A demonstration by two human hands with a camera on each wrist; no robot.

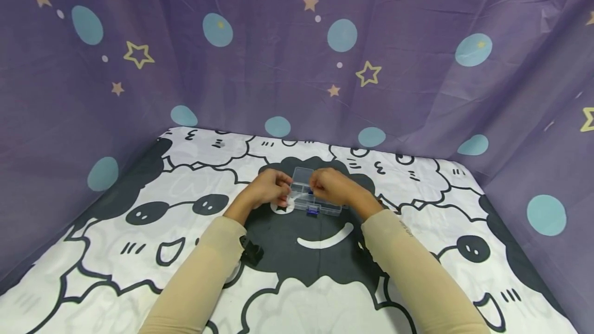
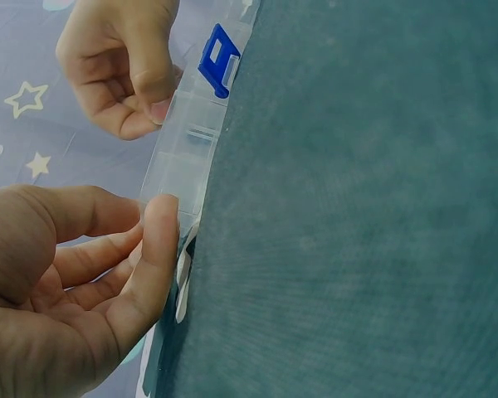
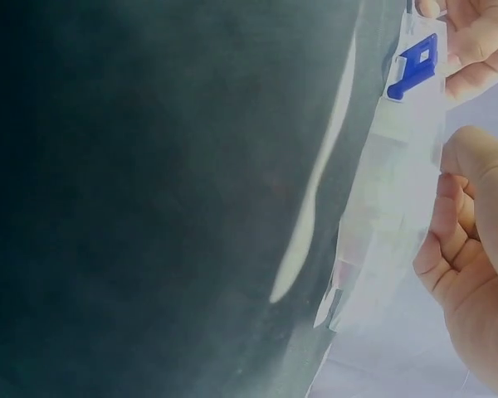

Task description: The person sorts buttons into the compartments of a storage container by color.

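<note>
A purple curtain point(image 1: 274, 61) with creases hung at the back and along both sides, printed with pale blue ovals point(image 1: 342, 35), peach stars point(image 1: 310, 2) and yellow star outlines point(image 1: 138, 55). Below spread a white cloth point(image 1: 306, 305) of black-outlined cartoon faces, some in dark sunglasses point(image 1: 147, 213), around a big dark shape point(image 1: 283, 251) bearing a white curved smile point(image 1: 325, 244).

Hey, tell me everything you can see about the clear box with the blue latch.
It's a shallow, see-through box, apparently plastic, with straight edges and inner dividers forming compartments. A bright blue latch with a small opening sits on the side nearest the person. The box lies on the dark part of the cartoon-print cloth. The left hand is at its left end, the right hand over its right part, hiding some compartments.
</note>
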